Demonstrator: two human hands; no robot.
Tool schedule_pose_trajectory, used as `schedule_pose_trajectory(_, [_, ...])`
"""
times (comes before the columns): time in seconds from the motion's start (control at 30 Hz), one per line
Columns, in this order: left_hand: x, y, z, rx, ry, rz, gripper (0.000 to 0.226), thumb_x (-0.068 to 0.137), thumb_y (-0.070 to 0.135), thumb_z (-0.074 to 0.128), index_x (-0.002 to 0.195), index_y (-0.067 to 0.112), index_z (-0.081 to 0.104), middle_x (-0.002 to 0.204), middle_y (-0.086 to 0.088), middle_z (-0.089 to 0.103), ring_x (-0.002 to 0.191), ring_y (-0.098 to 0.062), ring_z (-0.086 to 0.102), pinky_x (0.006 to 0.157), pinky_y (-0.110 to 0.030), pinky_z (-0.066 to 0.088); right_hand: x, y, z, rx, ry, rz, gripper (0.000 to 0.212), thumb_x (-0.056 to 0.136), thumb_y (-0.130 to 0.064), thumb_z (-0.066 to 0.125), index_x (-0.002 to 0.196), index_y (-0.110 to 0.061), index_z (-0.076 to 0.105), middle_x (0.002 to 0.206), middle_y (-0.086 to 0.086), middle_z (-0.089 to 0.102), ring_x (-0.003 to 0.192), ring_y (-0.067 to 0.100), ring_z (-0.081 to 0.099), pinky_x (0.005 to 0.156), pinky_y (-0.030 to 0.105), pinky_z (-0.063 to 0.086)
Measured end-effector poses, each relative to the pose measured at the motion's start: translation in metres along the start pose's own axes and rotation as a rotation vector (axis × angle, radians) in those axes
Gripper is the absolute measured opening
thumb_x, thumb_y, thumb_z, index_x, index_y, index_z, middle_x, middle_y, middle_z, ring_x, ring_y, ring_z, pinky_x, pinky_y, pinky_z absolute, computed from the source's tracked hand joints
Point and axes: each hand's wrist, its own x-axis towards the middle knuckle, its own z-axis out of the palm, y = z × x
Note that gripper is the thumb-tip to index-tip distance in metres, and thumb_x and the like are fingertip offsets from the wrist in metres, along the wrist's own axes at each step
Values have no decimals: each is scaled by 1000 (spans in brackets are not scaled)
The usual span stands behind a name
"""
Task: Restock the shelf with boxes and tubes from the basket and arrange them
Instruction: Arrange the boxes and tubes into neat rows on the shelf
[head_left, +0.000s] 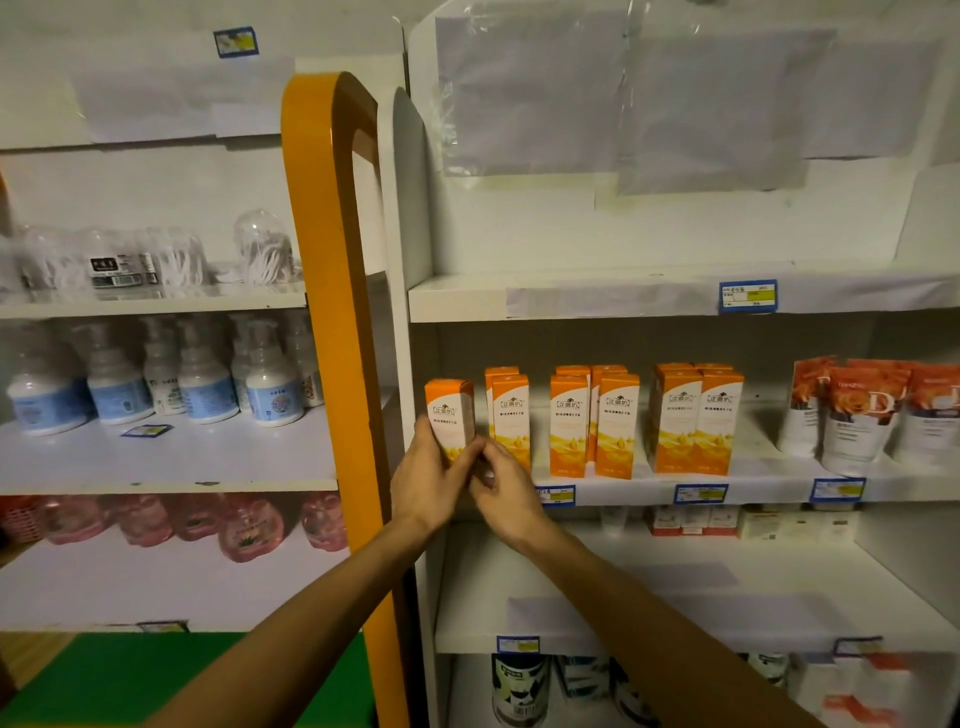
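Both hands, left hand (428, 480) and right hand (506, 491), are gripping together the upright orange-and-white cardboard box (450, 415) at the white shelf's (769, 488) left front edge.

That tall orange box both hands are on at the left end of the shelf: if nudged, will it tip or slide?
The orange box is tall and narrow, so a high push would probably tip it. It looks like thin carton, likely light and dentable. The left hand and right hand hold it low, which seems steadier.
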Motion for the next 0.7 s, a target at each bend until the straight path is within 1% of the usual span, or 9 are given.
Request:
schedule_pose_trajectory(0.1, [-1, -6, 1, -71, -61, 21, 48, 98, 50, 50, 139, 30, 36, 132, 8, 61, 117, -13, 62, 90, -36, 58, 1, 1, 1, -56, 9, -16, 51, 96, -3, 56, 140, -27, 47, 143, -5, 51, 134, 14, 48, 110, 44, 44])
schedule_pose_trajectory(0.17, [-1, -10, 1, -52, -85, 29, 44, 103, 42, 46, 143, 27, 36, 136, 4, 60, 123, -16, 60, 94, -36, 56, 1, 4, 3, -148, 22, -50, 51, 96, -4, 56, 142, -25, 46, 142, -4, 52, 132, 14, 50, 108, 42, 47])
schedule_pose_trajectory(0.27, [-2, -13, 1, -19, -84, 47, 42, 104, 31, 46, 144, 23, 37, 138, 1, 59, 126, -19, 58, 95, -33, 53, 2, 5, 6, -241, 62, -71, 51, 97, -8, 56, 145, -24, 44, 142, -2, 53, 130, 15, 51, 108, 40, 47])
schedule_pose_trajectory(0.4, [-1, -16, -1, 9, -88, 75, 40, 104, 26, 48, 142, 21, 39, 137, 1, 59, 125, -18, 58, 93, -28, 51, 5, 6, 9, -295, 61, -68, 51, 97, -11, 57, 145, -25, 44, 142, -3, 53, 132, 16, 50, 109, 40, 46])
schedule_pose_trajectory(0.5, [1, -16, -1, 38, -74, 76, 42, 103, 21, 50, 144, 21, 38, 135, 0, 60, 123, -19, 60, 95, -33, 53, 11, 6, 13, -319, 66, -62, 48, 96, -10, 57, 141, -25, 47, 138, -1, 56, 129, 17, 53, 106, 40, 48])
schedule_pose_trajectory(0.6, [5, -14, 1, 75, -84, 46, 51, 100, 15, 54, 146, 20, 34, 133, -3, 62, 119, -22, 63, 96, -41, 56, 16, 4, 17, -345, 76, -49, 44, 97, -10, 56, 139, -22, 49, 134, 1, 57, 126, 18, 55, 105, 36, 48])
schedule_pose_trajectory(0.7, [7, -13, 2, 124, -86, 23, 59, 98, 13, 58, 149, 18, 30, 134, -5, 61, 118, -24, 63, 94, -42, 56, 18, 3, 20, -373, 76, -29, 44, 97, -11, 56, 140, -20, 47, 137, 3, 55, 128, 20, 53, 106, 35, 46])
